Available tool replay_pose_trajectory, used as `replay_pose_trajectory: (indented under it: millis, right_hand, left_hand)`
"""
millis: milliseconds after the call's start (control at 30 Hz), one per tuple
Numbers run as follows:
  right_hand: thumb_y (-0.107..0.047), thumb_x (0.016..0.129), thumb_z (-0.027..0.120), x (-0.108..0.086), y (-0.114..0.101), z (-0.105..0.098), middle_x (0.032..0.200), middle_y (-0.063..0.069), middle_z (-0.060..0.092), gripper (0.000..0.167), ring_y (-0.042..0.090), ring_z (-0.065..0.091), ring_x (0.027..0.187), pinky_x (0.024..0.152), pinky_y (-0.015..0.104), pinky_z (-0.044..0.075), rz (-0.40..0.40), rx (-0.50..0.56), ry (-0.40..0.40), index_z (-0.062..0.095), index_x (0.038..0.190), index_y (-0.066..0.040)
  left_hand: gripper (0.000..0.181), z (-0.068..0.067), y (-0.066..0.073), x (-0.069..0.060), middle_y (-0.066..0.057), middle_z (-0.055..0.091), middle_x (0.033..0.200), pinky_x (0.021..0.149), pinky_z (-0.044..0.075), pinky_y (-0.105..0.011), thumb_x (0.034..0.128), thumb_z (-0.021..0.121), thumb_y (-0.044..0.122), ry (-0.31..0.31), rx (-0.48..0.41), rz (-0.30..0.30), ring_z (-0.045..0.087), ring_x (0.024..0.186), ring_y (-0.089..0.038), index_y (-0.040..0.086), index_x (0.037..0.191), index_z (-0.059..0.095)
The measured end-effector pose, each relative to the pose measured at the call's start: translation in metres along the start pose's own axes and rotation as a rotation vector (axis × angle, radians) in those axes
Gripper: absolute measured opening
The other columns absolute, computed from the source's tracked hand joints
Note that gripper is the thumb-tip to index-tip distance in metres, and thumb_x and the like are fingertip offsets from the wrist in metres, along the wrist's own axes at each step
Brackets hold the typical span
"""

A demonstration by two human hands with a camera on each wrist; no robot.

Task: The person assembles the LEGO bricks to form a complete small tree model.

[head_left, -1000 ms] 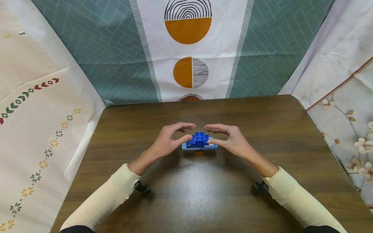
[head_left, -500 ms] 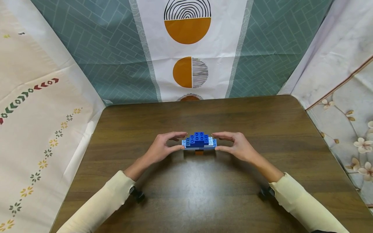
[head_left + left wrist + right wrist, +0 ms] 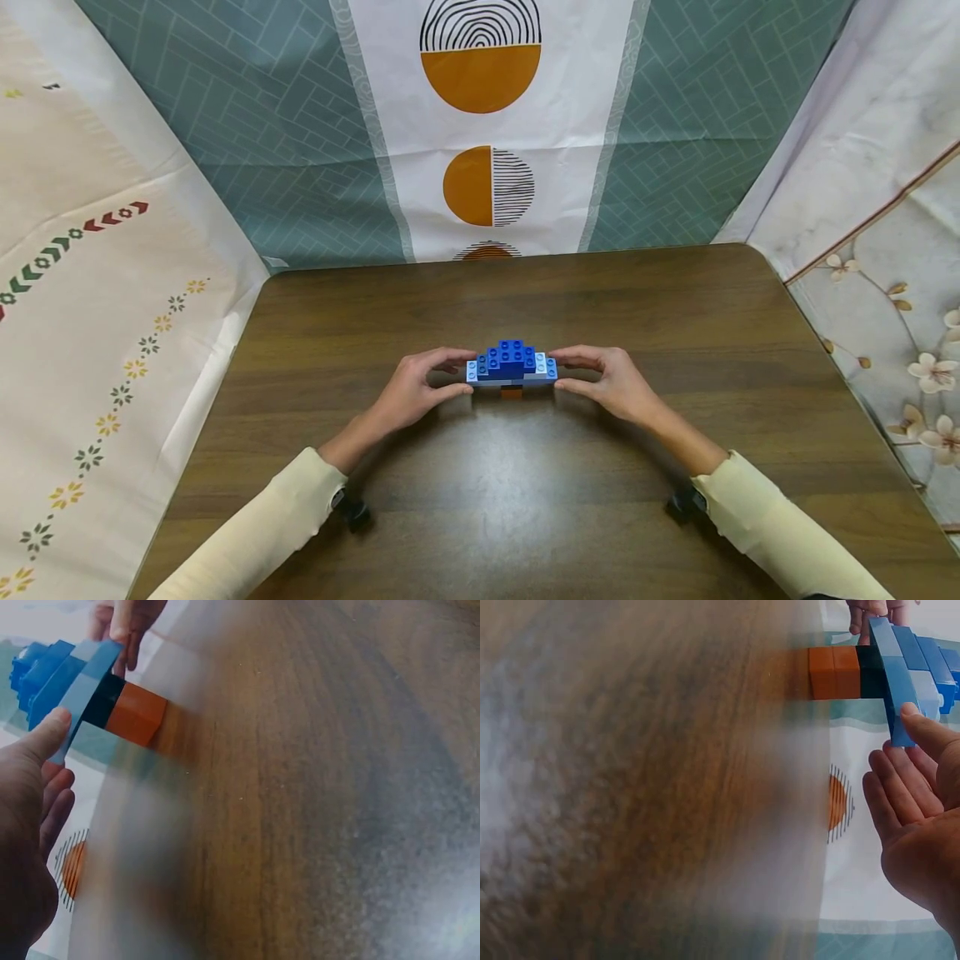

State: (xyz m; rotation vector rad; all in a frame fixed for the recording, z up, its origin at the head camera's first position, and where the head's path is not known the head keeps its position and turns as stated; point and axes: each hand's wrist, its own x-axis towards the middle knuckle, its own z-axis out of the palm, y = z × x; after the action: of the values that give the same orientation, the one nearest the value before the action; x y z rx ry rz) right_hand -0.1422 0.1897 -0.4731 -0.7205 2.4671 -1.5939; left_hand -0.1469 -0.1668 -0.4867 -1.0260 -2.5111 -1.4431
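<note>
A toy building brick model (image 3: pixel 512 362) stands near the middle of the table. Its wide light-blue layer carries blue bricks stepped up to a narrow top. Beneath, the right wrist view shows a dark green brick (image 3: pixel 871 673) on an orange base (image 3: pixel 834 673). My left hand (image 3: pixel 414 387) pinches the model's left end, thumb in front and fingers behind. At the other end my right hand (image 3: pixel 613 385) does likewise, its thumb (image 3: pixel 922 729) against the light-blue layer. The fingertips behind the model are partly hidden.
The brown wooden table (image 3: pixel 510 492) extends around the model on all sides. Patterned cloths hang at its back and sides, among them a green and white one (image 3: pixel 300 150). A small dark device (image 3: pixel 352 510) sits at each wrist.
Both hands have moved outward and down, from over the blue bricks to the model's two ends, and their fingers have closed in on those ends. The model has stayed in place.
</note>
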Motion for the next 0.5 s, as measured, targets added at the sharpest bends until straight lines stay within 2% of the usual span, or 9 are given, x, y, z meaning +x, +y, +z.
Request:
replay_pose_trajectory:
  millis: [167,367,500]
  right_hand:
    - [-0.01,0.09,0.087,-0.0005,0.0001,0.0023,0.129,0.012,0.074,0.042,0.034,0.072,0.118,0.1,0.057,0.055,-0.006,0.003,0.017,0.075,0.131,-0.006]
    - [-0.009,0.091,0.086,0.0,0.0001,0.003,0.128,0.009,0.075,0.04,0.029,0.073,0.116,0.1,0.053,0.056,-0.007,-0.01,0.029,0.076,0.129,-0.007]
    - [-0.009,0.092,0.085,0.0023,0.0008,0.0014,0.127,0.01,0.075,0.039,0.028,0.073,0.115,0.1,0.05,0.056,-0.011,-0.014,0.033,0.076,0.13,-0.006]
  left_hand:
    - [0.043,0.0005,0.0005,-0.0017,-0.002,0.074,0.129,0.091,0.062,-0.04,0.0921,0.086,0.015,0.008,0.014,-0.023,0.075,0.104,-0.02,0.012,0.132,0.072]
    - [0.038,0.0007,0.0029,-0.0019,-0.003,0.075,0.124,0.089,0.062,-0.046,0.0929,0.085,0.015,0.021,0.025,-0.024,0.076,0.102,-0.025,0.011,0.129,0.074]
    - [0.037,0.0014,0.0046,-0.0001,-0.004,0.076,0.123,0.09,0.062,-0.048,0.0932,0.085,0.015,0.03,0.02,-0.052,0.076,0.102,-0.024,0.01,0.129,0.074]
